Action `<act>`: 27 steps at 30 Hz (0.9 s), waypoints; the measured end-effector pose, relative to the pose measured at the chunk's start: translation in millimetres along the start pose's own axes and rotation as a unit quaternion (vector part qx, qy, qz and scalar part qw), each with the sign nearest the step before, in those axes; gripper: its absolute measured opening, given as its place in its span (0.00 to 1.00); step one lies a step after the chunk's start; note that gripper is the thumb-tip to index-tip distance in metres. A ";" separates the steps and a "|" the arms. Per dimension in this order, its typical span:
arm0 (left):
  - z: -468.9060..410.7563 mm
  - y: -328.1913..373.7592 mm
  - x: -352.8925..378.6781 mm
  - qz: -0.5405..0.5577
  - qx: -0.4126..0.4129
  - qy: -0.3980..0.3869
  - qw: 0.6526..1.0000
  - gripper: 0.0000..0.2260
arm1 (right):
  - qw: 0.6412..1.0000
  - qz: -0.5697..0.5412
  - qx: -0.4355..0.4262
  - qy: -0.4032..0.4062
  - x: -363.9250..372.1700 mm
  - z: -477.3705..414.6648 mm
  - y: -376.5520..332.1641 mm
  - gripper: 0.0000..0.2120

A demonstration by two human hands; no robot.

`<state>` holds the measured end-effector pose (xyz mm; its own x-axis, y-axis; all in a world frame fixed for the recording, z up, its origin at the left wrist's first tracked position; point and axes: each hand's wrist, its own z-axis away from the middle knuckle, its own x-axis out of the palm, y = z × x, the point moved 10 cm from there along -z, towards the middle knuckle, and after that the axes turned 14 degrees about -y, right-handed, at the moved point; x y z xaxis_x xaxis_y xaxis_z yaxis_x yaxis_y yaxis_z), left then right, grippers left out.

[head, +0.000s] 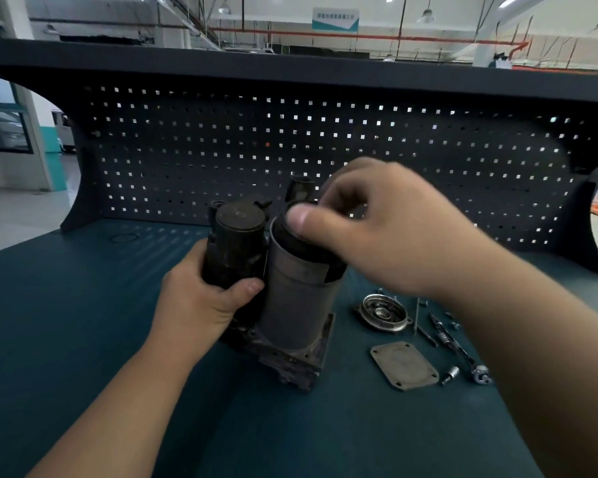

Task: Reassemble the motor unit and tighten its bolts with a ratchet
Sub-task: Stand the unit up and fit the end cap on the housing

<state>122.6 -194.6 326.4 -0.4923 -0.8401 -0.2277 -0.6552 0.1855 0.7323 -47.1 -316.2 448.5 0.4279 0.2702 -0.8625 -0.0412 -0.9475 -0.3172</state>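
Note:
The motor unit stands upright on the bench: a grey cylindrical housing on a dirty base block, with a dark solenoid cylinder beside it. My left hand grips the solenoid cylinder from the left. My right hand pinches a dark inner part that sits tilted in the housing's open top. On the bench to the right lie a round end cap, a flat cover plate, a ratchet, a socket and long bolts.
The blue-green bench top extends left and toward me. A dark pegboard back panel with a shelf above it stands right behind the motor. A thin ring lies at the far left. Small fasteners are scattered near the ratchet.

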 end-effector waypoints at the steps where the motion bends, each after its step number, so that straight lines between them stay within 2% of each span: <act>1: 0.0 1.5 -0.1 -0.021 -0.006 0.004 1.000 0.22 | 0.999 0.039 0.010 0.000 6.5 5.3 -6.6 0.25; 3: 1.0 3.9 -0.9 -0.050 -0.018 0.012 0.999 0.19 | 0.995 0.089 0.032 0.013 14.2 7.6 -13.6 0.24; 5: 2.9 4.6 -1.6 -0.058 -0.028 0.019 0.998 0.17 | 0.994 0.090 0.045 0.034 16.2 5.2 -14.6 0.20; 14: 3.0 -4.3 -7.5 -0.071 -0.043 0.042 0.996 0.16 | 0.995 -0.032 0.079 0.045 27.3 -5.6 2.7 0.16; 19: 2.4 -11.0 -10.4 -0.066 -0.041 0.048 0.996 0.21 | 0.990 -0.110 0.074 0.051 29.8 -3.8 9.8 0.18; 27: 1.5 -12.1 -10.2 -0.072 -0.046 0.048 0.995 0.16 | 0.991 -0.109 0.047 0.057 33.7 -5.9 3.1 0.10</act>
<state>134.7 -187.5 318.9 -0.3373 -0.8998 -0.2767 -0.6577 0.0149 0.7532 -27.5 -311.1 420.8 0.5343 0.4405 -0.7215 -0.0181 -0.8474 -0.5307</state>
